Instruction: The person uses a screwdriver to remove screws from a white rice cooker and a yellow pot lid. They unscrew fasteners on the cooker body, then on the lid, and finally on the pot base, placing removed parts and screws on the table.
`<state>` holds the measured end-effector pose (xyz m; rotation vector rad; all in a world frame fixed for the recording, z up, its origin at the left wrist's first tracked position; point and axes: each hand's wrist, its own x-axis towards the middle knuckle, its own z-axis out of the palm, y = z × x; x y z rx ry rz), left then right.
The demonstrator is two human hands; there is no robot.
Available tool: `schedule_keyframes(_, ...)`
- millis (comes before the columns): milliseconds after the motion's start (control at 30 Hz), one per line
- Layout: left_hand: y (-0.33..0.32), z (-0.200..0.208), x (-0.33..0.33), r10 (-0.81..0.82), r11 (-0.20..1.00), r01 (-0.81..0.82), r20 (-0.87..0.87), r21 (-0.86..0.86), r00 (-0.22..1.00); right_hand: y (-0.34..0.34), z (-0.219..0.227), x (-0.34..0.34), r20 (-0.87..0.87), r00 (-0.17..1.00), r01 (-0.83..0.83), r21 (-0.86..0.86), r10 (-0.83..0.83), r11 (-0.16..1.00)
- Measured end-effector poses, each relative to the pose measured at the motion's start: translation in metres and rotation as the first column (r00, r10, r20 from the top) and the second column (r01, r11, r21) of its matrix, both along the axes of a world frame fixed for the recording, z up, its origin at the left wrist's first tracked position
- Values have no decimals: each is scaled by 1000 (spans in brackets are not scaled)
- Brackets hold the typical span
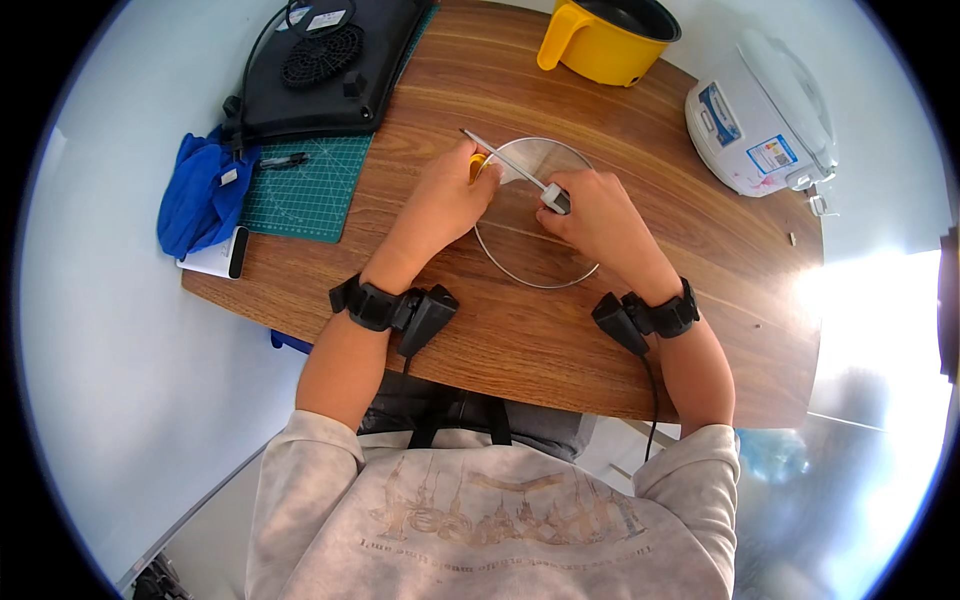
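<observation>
A round glass lid (530, 235) with a thin metal rim is between my hands, over the table. My left hand (445, 200) is closed at the lid's left edge, around a small yellow piece (477, 165). Whether that piece is fixed to the lid I cannot tell. In my right hand (605, 215) is a screwdriver (515, 165) with a long metal shaft and a grey-and-white handle. Its shaft slants across the upper part of the lid, and the tip points to the far left, just past my left fingers.
At the far left a black appliance (330, 85) with a vent and cord lies on a green cutting mat (310, 190). Beside it are a blue cloth (200, 195), a pen (283, 160) and a white device (220, 255). A yellow pot (600, 50) and white rice cooker (760, 125) stand far right.
</observation>
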<state>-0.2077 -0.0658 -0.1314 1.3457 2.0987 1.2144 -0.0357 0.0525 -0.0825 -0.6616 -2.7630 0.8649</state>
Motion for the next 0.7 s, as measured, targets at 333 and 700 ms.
schedule_keyframes(333,-5,13,4,14,1000,-15,-142,-8,990,11,-4,-3,91,996,-10,-117,21,993)
schedule_keyframes(700,-11,29,12,165,985,-169,-326,14,931,18,-1,-1,144,990,32,-230,2,973)
